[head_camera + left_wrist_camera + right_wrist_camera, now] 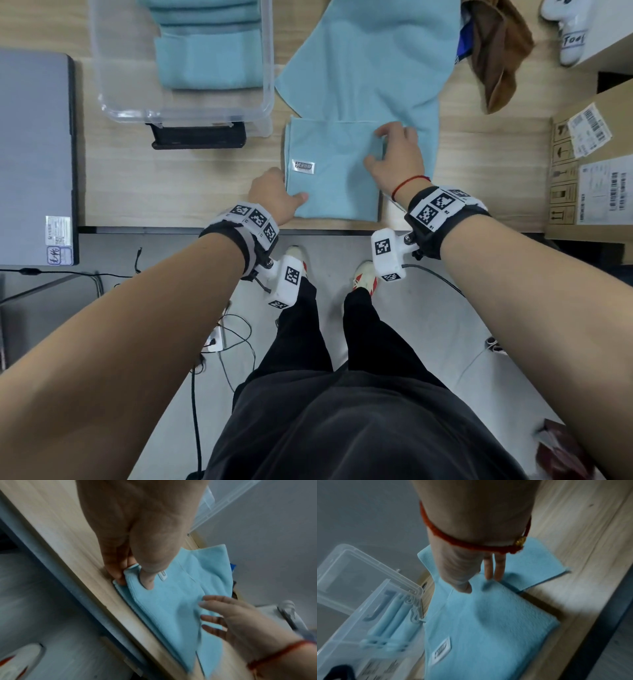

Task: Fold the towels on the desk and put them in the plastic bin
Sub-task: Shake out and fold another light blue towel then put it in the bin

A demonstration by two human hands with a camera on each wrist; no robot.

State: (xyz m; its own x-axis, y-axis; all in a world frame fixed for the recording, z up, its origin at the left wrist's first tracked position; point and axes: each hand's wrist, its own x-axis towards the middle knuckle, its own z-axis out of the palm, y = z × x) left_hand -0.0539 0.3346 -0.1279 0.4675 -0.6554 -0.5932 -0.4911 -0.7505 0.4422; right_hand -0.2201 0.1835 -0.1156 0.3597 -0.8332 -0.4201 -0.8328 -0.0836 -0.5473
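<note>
Head view shows a light blue towel [329, 171] folded into a rectangle near the front edge of the wooden desk [171, 178], its unfolded remainder stretching away toward the back of the desk. A small silver label [303, 166] sits on the folded part, toward its left side. The left hand [274, 198] holds the near left corner of the fold; the left wrist view shows the thumb on top of the cloth and the fingers [116, 573] curled under its edge, so the corner is pinched between them. The right hand [397, 157] lies on the right side of the fold with its fingers spread and fairly straight, touching the cloth from above; the right wrist view shows the thumb and two fingertips [498, 572] resting on the towel's surface, gripping nothing. A red string bracelet [409, 181] circles the right wrist. Just left of the towel and farther back stands the clear plastic bin [267, 85], open, with several folded towels [209, 65] of the same blue inside it. A dark flat object [198, 137] lies just in front of the bin. A closed grey laptop [34, 154] occupies the far left. A brown cloth [496, 58] lies at the back right, and cardboard boxes [589, 178] stand at the right edge.
</note>
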